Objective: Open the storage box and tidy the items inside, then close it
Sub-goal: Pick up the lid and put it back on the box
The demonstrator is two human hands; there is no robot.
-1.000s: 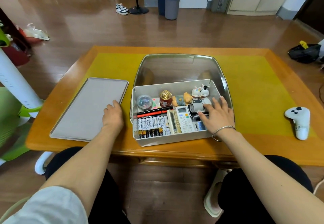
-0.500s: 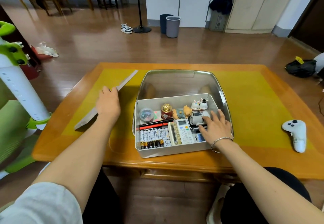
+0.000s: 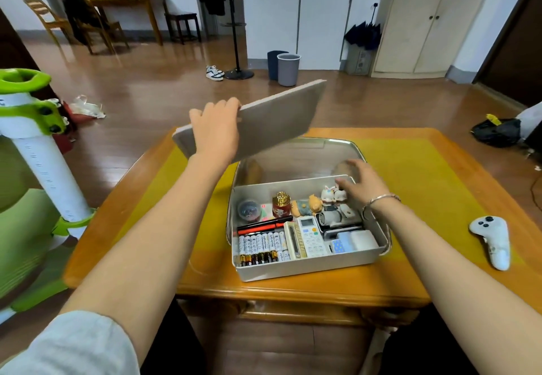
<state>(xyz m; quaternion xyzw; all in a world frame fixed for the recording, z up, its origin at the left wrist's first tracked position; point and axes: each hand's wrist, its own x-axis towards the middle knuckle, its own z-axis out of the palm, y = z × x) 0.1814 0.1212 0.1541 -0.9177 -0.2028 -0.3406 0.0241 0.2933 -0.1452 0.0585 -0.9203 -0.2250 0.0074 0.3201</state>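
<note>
Above the open grey plastic storage box [image 3: 308, 263], a flat grey lid [image 3: 272, 116] is gripped one-sidedly by the left hand [image 3: 215, 128]; the spread-open right hand [image 3: 362, 185] could be trapped beneath.

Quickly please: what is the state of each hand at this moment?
Left hand: closed on the grey lid, held tilted in the air above the table.
Right hand: open, fingers spread over the back of the storage box, holding nothing.

One storage box [image 3: 305, 266], one lid [image 3: 272, 116], two remotes [image 3: 311, 237], one controller [image 3: 491, 238], two bins [image 3: 289, 69].
</note>
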